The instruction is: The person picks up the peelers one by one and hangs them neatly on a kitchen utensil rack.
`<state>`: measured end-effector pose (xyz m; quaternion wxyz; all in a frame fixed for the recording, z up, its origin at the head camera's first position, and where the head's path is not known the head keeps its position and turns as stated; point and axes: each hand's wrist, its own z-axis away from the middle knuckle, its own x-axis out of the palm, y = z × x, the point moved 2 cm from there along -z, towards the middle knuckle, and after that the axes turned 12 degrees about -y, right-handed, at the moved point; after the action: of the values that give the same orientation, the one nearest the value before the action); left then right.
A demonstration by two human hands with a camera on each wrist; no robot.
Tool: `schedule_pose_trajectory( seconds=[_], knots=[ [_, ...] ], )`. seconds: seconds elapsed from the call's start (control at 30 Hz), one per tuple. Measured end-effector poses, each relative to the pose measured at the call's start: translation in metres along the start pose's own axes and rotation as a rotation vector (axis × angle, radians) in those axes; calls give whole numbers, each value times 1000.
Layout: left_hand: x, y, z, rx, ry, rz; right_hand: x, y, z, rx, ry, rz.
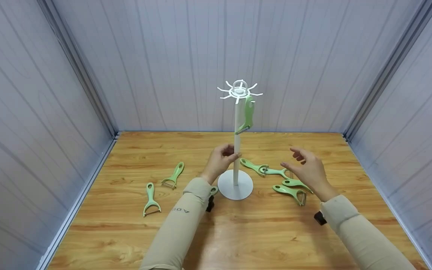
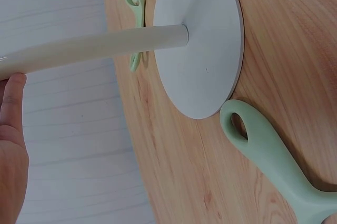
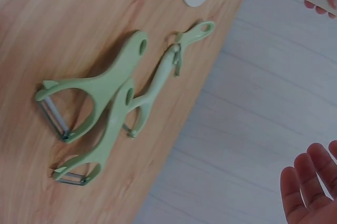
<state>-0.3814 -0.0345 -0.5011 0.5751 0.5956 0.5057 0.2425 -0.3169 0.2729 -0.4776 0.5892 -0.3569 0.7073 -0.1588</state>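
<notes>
We count one green peeler (image 1: 249, 112) hanging from the white stand (image 1: 237, 139), with seven loose peelers (image 1: 288, 190) on the table (image 1: 238, 236) left unhung. The left hand (image 1: 219, 160) pinches the pole; the right hand (image 1: 309, 168), its fingers loosely bent, holds nothing. In the left wrist view we see the handle (image 2: 274, 163) beside the base (image 2: 210, 71) (mostly sleeve-hidden from the head); only the right wrist view fully shows the right-hand four crowded together.
</notes>
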Motion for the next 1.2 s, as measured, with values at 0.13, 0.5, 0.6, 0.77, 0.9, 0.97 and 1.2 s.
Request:
schedule_pose_trajectory(
  seconds=[0.13,0.5,0.6,0.77,0.9,0.97,1.2],
  knots=[
    [0,0,0,3,1,-5,3,7,3,10,-12,16],
    [1,0,0,10,0,0,9,23,14,81,-106,65],
    [1,0,0,15,-2,-11,11,28,16,91,-124,71],
    [0,1,0,17,-4,-29,16,33,18,98,-164,85],
    [0,2,0,3,-10,-19,19,39,20,104,-194,97],
    [-1,3,0,-1,-11,-14,21,43,21,105,-206,100],
    [-1,2,0,-3,-14,-14,29,54,26,95,-247,90]
  ],
)
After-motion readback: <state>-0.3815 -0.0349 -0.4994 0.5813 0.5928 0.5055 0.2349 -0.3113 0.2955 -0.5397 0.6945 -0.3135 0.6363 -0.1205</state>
